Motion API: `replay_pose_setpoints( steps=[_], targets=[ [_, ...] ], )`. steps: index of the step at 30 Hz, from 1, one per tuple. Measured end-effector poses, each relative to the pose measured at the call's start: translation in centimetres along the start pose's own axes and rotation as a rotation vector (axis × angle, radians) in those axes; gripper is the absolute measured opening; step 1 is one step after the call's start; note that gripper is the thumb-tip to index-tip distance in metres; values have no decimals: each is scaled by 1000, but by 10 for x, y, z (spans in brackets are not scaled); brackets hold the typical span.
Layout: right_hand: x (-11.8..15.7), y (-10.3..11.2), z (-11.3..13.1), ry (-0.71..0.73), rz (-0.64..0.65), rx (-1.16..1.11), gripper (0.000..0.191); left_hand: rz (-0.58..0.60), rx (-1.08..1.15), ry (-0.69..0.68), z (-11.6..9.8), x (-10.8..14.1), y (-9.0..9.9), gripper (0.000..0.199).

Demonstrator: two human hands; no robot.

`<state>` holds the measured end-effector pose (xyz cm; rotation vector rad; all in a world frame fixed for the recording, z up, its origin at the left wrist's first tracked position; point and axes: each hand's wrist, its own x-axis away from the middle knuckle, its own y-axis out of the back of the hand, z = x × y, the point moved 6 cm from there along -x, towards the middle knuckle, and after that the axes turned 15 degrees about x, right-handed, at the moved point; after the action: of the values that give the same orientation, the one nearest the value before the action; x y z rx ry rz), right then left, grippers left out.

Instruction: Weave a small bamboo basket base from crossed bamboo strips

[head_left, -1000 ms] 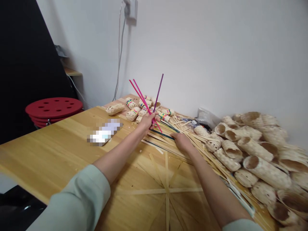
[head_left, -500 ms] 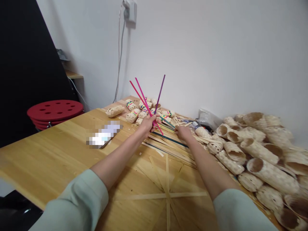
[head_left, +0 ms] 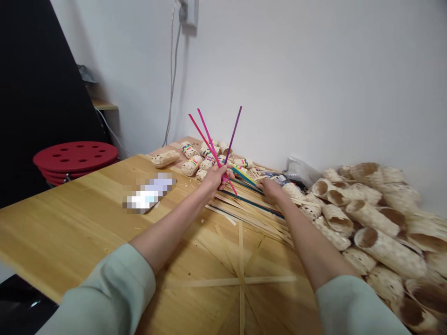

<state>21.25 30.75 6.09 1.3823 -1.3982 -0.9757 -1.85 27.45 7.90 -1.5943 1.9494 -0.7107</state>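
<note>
Two hands (head_left: 213, 179) (head_left: 271, 190), perhaps five held strips (head_left: 233, 135)

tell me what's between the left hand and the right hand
In the head view, teal and yellow strips slant across the gap between the left hand and the right hand, with pale strips lying beneath on the table.

a wooden table (head_left: 80, 214) was heaped at right with woven tubes (head_left: 389, 251), colour-banded cylinders (head_left: 192, 165) were clustered farther back, loose strips (head_left: 246, 210) were strewn between, crossed strips (head_left: 241, 281) were laid nearer, a pixelated object (head_left: 150, 194) was set left
</note>
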Motion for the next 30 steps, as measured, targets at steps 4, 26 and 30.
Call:
replay_pose_setpoints(
  steps=[4, 26, 30],
  targets=[
    [-2, 1, -6, 4, -31, -87, 36, 2, 1, -8, -3, -1, 1, 13],
    [95, 103, 9, 233, -210, -938, 31, 354, -124, 337, 55, 25, -31, 29],
    [117, 79, 13, 213, -61, -881, 20, 482, -221, 422, 78, 42, -40, 40]
  ],
)
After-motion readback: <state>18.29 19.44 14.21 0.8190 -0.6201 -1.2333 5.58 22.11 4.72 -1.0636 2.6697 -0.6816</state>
